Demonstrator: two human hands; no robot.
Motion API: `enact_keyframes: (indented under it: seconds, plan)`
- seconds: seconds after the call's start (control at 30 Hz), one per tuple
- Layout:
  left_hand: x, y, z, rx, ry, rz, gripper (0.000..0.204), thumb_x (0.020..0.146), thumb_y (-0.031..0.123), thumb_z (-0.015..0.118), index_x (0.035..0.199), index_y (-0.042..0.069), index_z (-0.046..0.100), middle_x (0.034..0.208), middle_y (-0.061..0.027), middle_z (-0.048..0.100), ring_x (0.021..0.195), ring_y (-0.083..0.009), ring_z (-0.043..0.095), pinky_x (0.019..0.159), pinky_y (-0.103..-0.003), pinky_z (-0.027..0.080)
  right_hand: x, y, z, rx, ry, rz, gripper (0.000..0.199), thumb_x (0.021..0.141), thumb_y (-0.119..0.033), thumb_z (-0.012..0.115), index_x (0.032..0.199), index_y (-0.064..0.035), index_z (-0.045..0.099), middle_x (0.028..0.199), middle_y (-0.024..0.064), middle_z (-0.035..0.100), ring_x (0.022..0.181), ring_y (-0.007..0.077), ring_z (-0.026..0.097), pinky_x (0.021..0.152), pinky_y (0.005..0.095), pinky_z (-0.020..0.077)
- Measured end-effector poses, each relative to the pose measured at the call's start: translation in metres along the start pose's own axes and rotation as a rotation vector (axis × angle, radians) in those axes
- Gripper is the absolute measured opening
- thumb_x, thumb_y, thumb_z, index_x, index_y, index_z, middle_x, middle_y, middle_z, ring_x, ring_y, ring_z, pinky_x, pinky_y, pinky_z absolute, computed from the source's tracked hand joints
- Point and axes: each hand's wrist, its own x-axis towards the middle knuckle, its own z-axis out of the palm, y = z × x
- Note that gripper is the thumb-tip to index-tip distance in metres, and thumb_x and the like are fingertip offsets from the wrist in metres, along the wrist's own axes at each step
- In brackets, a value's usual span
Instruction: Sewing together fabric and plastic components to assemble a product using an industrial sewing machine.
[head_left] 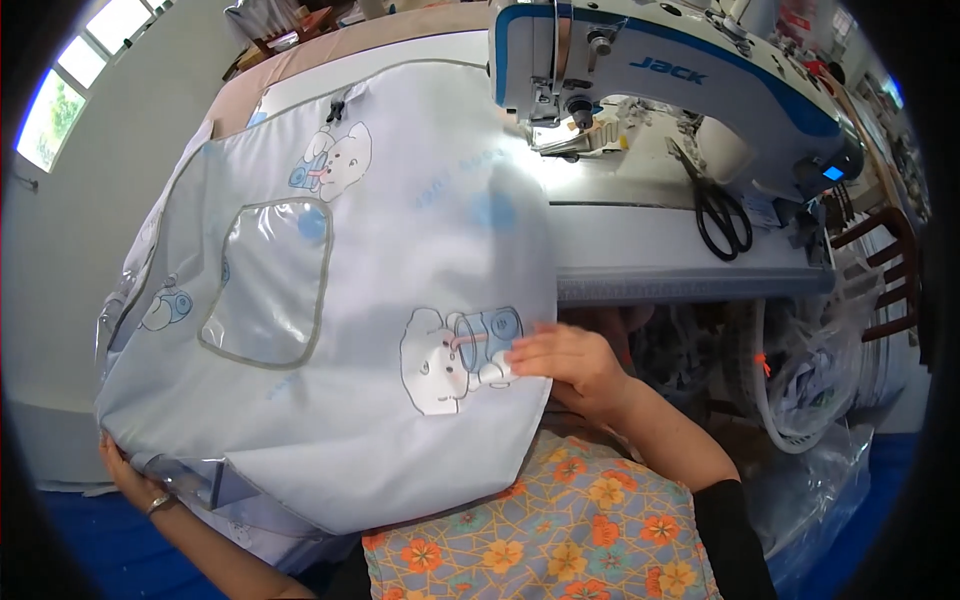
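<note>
A large white fabric cover (370, 270), printed with cartoon animals and blue drink cans, spreads over the table's front left and hangs toward my lap. A clear plastic window (270, 285) with grey binding is set into its left part. My right hand (572, 362) grips the cover's right edge, fingers on top and the thumb hidden. At the lower left, my left hand (125, 478) holds the cover's edge from outside; its fingertips are partly hidden by the cloth. The sewing machine (660, 70), white and blue, stands behind, its lit needle area beside the cover's far right edge.
Black scissors (715, 205) lie on the machine bed, to the right of the needle. Below the table's right end stands a white basket (785, 425) with clear plastic bags. A wooden chair (890, 270) is at the far right. A small black clip (337, 110) sits near the cover's far edge.
</note>
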Motion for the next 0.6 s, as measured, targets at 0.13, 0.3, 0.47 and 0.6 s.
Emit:
enact_keyframes:
  seconds: [0.13,0.3,0.47,0.6]
  plan:
    - [0.000,-0.007,0.017,0.024,0.045,-0.024,0.032,0.100,0.018,0.053,0.127,0.001,0.058,0.123,-0.0118,0.062,0.114,-0.0212,0.059,0.097,-0.034,0.048,0.020,0.015,-0.012,-0.004,0.004,-0.008,0.024,0.079,-0.005,0.073,0.103,-0.0096,0.072,0.111,0.0068,0.073,0.109,0.0255,0.069,0.103,0.0444,0.0481]
    - [-0.008,-0.013,0.036,-0.035,-0.047,0.000,0.031,0.101,0.018,0.052,0.126,0.002,0.058,0.123,-0.0118,0.061,0.116,-0.0223,0.058,0.099,-0.034,0.047,0.043,0.031,-0.024,0.044,-0.008,0.048,0.022,0.079,-0.002,0.072,0.101,-0.0086,0.072,0.109,0.0067,0.074,0.107,0.0273,0.069,0.104,0.0459,0.0478]
    - [-0.024,-0.004,0.066,-0.001,-0.028,-0.022,0.030,0.101,0.019,0.053,0.124,0.001,0.058,0.122,-0.0120,0.061,0.114,-0.0223,0.059,0.098,-0.034,0.048,0.056,0.041,-0.034,-0.023,-0.001,0.093,0.025,0.078,0.003,0.069,0.100,-0.0079,0.072,0.109,0.0073,0.074,0.108,0.0286,0.069,0.104,0.0457,0.0476]
    - [-0.028,0.004,0.090,-0.032,-0.045,-0.020,0.030,0.099,0.020,0.056,0.121,0.000,0.059,0.120,-0.0118,0.062,0.111,-0.0216,0.059,0.096,-0.034,0.049,0.062,0.045,-0.037,-0.090,0.004,0.056,0.030,0.077,0.005,0.066,0.103,-0.0078,0.072,0.110,0.0089,0.073,0.109,0.0289,0.068,0.105,0.0453,0.0472]
